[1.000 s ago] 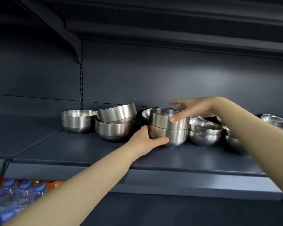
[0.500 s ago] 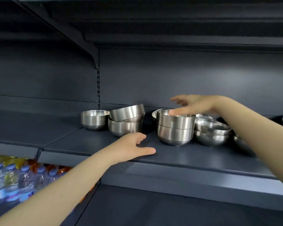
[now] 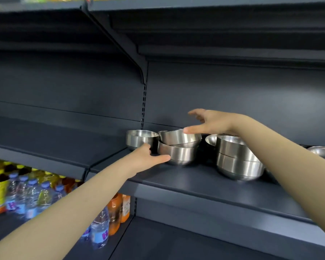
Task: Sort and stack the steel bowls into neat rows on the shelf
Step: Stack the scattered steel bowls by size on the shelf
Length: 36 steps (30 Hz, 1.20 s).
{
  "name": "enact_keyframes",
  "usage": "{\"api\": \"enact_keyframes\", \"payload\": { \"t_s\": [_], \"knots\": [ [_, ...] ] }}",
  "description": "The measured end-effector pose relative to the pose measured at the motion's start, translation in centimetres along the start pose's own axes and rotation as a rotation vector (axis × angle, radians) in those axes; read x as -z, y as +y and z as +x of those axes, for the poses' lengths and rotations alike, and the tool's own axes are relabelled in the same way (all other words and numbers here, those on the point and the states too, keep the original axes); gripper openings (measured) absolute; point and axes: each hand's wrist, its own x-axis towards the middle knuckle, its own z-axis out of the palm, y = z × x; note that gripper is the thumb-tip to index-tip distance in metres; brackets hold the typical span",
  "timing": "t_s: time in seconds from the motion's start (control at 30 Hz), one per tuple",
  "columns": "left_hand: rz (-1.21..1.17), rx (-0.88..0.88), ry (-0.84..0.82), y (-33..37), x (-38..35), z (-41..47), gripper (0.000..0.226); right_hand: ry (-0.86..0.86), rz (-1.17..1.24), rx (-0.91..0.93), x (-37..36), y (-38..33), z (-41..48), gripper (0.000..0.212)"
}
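watching through the head camera: both arms reach up to the dark shelf (image 3: 195,182).

left hand (image 3: 148,158) is at the lower bowl (image 3: 178,153) of a crooked pair. the thumb lies along the bowl's lower front wall and the fingers curl into the narrow gap on its left side, so the bowl's left flank sits inside the grip. i read that as a hold on the lower bowl. the bowl's base is down on the shelf.

the tilted bowl (image 3: 180,137) sits askew in the lower one, not nested flat.

right hand (image 3: 208,122) hangs over the tilted bowl with its fingers spread wide and straight. the thumb tip touches the near rim and nothing is enclosed. the bowl lies below and to the left of the palm.

the single bowl (image 3: 139,137) stands upright just left of the pair, close by the left hand's knuckles. i cannot tell whether they touch.

right of the pair and apart from it, a stack of two (image 3: 238,160) sits nested and level, partly hidden by the right forearm. a back bowl (image 3: 210,139) shows behind the stack. the rim of a far bowl (image 3: 323,151) shows at the right edge.

bottles (image 3: 26,192) stand on the level below, to the left.
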Motion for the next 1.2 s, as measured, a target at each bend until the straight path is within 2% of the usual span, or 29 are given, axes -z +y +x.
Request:
{"api": "enact_keyframes", "payload": {
  "t_s": [0.23, 0.37, 0.43, 0.57, 1.0, 1.13, 1.2],
  "knots": [
    [-0.041, -0.159, -0.187, -1.2, 1.1, 3.7, 0.069, -0.131, -0.067, -0.205, -1.2, -2.9, 3.8, 0.108],
    [-0.043, -0.235, -0.217, -2.1, 1.1, 5.1, 0.068, -0.146, -0.089, -0.34, -1.3, -3.2, 4.4, 0.129],
    [-0.034, -0.262, -0.213, -2.1, 0.9, 5.4, 0.071, -0.132, -0.068, -0.387, -1.4, -2.9, 4.4, 0.133],
    [-0.025, -0.296, -0.217, -2.1, 0.7, 5.6, 0.079, -0.083, -0.033, -0.434, -1.4, -2.4, 4.0, 0.128],
    [0.048, -0.37, -0.226, -1.3, -0.5, 5.1, 0.081, -0.019, -0.054, -0.517, -0.8, -2.2, 1.9, 0.104],
    [0.062, -0.378, -0.188, -1.1, -0.7, 4.8, 0.074, -0.054, -0.012, -0.535, -0.6, -2.3, 2.2, 0.074],
    [0.071, -0.378, -0.162, -1.0, -0.8, 4.5, 0.069, -0.096, -0.007, -0.541, -0.1, -2.7, 2.4, 0.072]
  ]
}}
